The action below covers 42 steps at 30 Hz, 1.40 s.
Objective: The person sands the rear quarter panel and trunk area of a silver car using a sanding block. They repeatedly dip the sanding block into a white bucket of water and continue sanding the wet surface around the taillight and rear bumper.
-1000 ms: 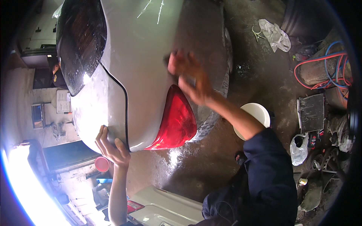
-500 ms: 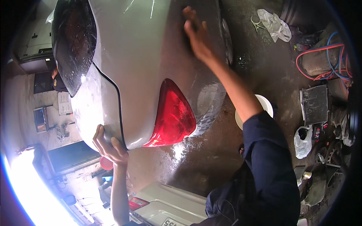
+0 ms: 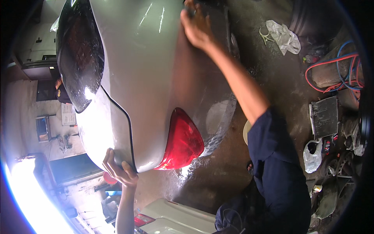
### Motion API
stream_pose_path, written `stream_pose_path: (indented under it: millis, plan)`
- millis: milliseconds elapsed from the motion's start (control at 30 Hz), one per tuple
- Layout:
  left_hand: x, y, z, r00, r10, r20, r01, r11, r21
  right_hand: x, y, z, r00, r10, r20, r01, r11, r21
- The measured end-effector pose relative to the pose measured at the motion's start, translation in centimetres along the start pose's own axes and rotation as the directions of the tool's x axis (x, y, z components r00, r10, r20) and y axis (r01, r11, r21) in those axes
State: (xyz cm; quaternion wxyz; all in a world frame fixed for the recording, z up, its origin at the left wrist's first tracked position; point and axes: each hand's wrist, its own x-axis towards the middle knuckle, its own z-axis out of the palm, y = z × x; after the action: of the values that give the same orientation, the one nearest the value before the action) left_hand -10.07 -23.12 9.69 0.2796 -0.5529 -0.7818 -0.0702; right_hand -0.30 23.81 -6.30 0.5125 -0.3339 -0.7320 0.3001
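A silver-grey car (image 3: 136, 70) fills the middle of the view, its red tail light (image 3: 182, 142) low on the rear corner. My right hand (image 3: 197, 29) reaches far forward along the side panel, fingers bent against it. A small dark patch shows between fingers and thumb; what it is I cannot make out. My left hand (image 3: 119, 169) rests on the rear edge of the car near the dark panel seam, its fingers laid over the bodywork and its thumb apart. The dark rear window (image 3: 81, 54) lies farther forward on the left.
A second light-coloured car (image 3: 175, 218) stands close behind. A pale bucket (image 3: 246, 132) is partly hidden by my right arm. On the right lie red and blue hoses (image 3: 331, 64), a white plastic bag (image 3: 283, 37) and a dark flat panel (image 3: 325, 117). A bright lamp (image 3: 35, 195) glares lower left.
My right hand has moved farther forward along the side panel. The car and my left hand sit lower in view; the left hand stays at the rear edge. The bucket is more covered.
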Motion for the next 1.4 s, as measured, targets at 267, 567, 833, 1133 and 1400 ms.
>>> stream_pose_path:
  millis: [267,567,833,1133,1400]
  plan:
    - [-0.4,-0.4,-1.0,0.999,-0.027,0.031,0.027,1.000,0.001,-1.0,-1.3,-1.3,0.988,-0.143,0.065,0.143,0.990,0.006]
    - [-1.5,-0.8,-1.5,0.998,-0.052,0.022,0.052,0.999,0.012,-19.1,-7.7,-1.7,0.955,-0.196,0.222,0.156,0.970,0.186]
    - [-0.1,-0.5,-0.2,1.000,-0.004,-0.002,0.004,1.000,-0.024,-8.7,1.8,-0.9,0.977,0.214,0.009,-0.213,0.963,0.165]
    - [0.1,-0.1,-0.2,0.999,0.012,-0.040,-0.012,1.000,-0.019,-33.6,-4.1,-0.8,0.981,-0.165,0.104,0.131,0.953,0.275]
    - [-0.9,-0.5,-1.4,1.000,-0.024,-0.014,0.025,1.000,0.017,-27.7,-8.5,-1.0,0.977,-0.158,0.143,0.107,0.945,0.310]
